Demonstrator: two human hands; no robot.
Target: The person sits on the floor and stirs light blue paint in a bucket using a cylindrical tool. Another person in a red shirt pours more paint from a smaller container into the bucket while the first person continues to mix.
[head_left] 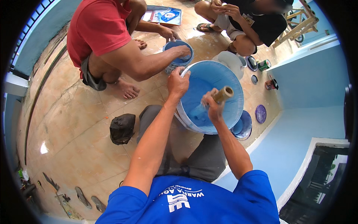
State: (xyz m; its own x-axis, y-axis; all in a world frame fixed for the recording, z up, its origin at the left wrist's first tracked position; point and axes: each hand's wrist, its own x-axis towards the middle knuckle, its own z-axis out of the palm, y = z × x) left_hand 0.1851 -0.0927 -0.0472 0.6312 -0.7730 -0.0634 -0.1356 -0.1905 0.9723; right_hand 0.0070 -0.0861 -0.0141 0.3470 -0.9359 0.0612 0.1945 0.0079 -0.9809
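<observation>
In the centre a large white bucket (pixel 238 93) holds light blue paint (pixel 197 91). My left hand (pixel 179 82) is closed on the bucket's left rim. My right hand (pixel 214 105) grips a pale, tube-like wooden stick (pixel 226 92) that stands tilted in the paint, its lower end submerged. The bucket is between my legs. Just beyond it is a smaller blue paint bucket (pixel 167 48), where another person's hand (pixel 183 51) reaches in.
A person in red (pixel 100 33) squats left, another (pixel 272 26) right. Around are a black bag (pixel 122 128), blue buckets (pixel 244 132), a purple lid (pixel 260 114), several cans (pixel 264 64), a tray (pixel 175 18) and sandals (pixel 82 196). A blue wall (pixel 309 86) bounds the right.
</observation>
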